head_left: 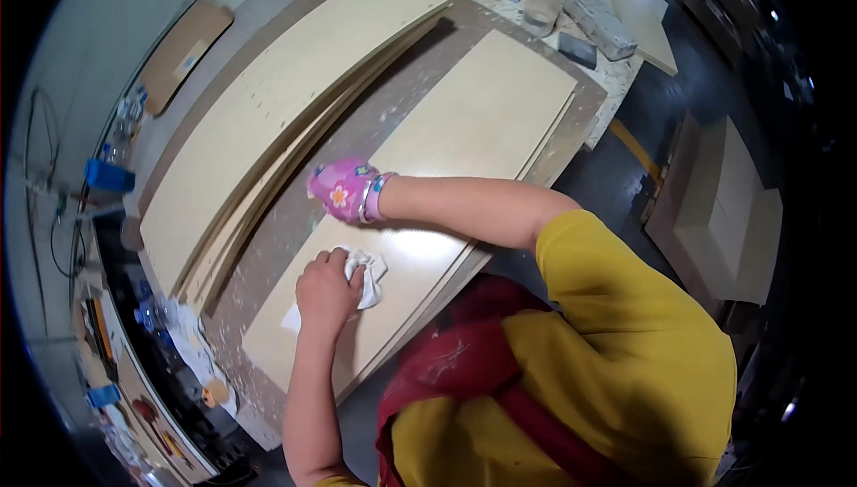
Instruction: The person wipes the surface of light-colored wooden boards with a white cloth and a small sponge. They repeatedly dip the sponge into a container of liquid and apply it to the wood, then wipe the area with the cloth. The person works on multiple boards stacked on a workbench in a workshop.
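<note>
White crumpled cloth [368,279], thin & soft-looking, sat on the smooth cream flat panel [482,103], twd that panel's L end, under the bare L hand [327,292]. L fingers were bent, w/ cloth pinched btwn them & thumb; exact spacing hard to tell. R hand [341,191], inside a pink flower-print fabric cover [338,198], was over the panel's far long edge; its fingers were hidden, so couldn't tell their state, nor whether it touched.

Panel lay along the near edge of the paint-spattered brown table [379,108], one end twd the far R corner; a stack of cream curved panels [268,103] stood twd the far L edge.

Handling, prob.: cloth v. light, limp, best bunched in the palm. Panel stiff, fairly heavy, slick on its face; best hold = both long edges, approx mid-length, minding the corners.
</note>
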`<state>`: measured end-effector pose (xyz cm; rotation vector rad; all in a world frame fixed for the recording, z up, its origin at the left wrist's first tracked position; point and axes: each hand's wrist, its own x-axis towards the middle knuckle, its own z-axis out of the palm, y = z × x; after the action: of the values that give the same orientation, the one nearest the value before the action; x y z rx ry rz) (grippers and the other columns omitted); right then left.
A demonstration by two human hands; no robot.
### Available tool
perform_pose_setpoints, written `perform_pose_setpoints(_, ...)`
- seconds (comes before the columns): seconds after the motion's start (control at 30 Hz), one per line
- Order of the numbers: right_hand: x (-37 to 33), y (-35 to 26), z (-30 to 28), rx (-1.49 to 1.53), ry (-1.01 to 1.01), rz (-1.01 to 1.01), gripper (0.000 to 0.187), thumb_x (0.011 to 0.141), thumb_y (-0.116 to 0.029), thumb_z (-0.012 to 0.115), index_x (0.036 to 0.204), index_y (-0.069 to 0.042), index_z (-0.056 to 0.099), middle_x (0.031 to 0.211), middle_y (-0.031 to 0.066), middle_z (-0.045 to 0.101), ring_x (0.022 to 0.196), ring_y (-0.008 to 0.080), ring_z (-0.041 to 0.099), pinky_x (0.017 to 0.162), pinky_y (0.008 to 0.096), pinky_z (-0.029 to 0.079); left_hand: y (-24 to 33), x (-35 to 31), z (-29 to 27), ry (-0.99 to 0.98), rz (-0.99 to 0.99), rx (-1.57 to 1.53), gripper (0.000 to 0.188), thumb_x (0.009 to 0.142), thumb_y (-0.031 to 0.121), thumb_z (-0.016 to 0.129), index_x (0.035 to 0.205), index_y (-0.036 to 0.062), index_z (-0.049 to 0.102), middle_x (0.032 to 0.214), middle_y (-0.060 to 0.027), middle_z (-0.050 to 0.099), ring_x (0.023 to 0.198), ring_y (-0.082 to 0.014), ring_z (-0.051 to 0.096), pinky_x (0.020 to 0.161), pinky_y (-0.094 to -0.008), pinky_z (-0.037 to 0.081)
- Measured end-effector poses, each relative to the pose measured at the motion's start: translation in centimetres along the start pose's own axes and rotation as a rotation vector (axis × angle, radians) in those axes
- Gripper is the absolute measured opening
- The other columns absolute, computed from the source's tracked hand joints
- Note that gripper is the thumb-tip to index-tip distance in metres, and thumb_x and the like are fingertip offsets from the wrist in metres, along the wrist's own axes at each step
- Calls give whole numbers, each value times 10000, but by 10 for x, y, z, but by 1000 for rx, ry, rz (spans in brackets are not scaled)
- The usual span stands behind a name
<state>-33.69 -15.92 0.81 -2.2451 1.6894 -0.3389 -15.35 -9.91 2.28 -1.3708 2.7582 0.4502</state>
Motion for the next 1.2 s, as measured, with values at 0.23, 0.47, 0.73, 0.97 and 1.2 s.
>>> perform_pose_setpoints(0.23,-48,158,-69,-38,93,293,168,832,-154,574,929,-63,675,886,168,691,829,327,682,720,425,545,11,37,-3,-163,-115,9,310,810,295,663,1009,65,603,947,-147,630,887,-352,617,748,-444,497)
perform_pose_setpoints(0.47,-80,324,-128,-250,205,548,171,826,-135,570,916,-31,672,913,177,688,839,346,679,724,421,543,19,43,-8,-211,-169,-15,302,805,255,675,1005,45,592,962,-170,639,890,-368,620,747,-449,491)
perform_pose_setpoints(0.73,-107,364,-140,-222,268,572,219,815,-173,578,988,-40,597,900,211,658,818,363,657,705,446,530,22,43,-4,-160,-174,0,290,805,248,676,990,39,594,936,-178,643,865,-380,625,730,-453,494)
perform_pose_setpoints(0.97,-104,369,-141,-272,407,579,173,834,-207,570,943,-74,586,918,183,668,811,358,656,695,435,536,13,41,-4,-149,-228,-21,377,806,296,678,1069,30,625,1001,-203,649,920,-383,626,793,-440,497)
perform_pose_setpoints(1.2,-172,280,-87,1441,837,424,309,871,-194,659,1135,-45,596,1050,45,614,919,142,594,804,295,494,117,156,37,587,197,-426,427,814,371,668,1118,76,617,1116,-162,589,1094,-360,510,920,-467,396)
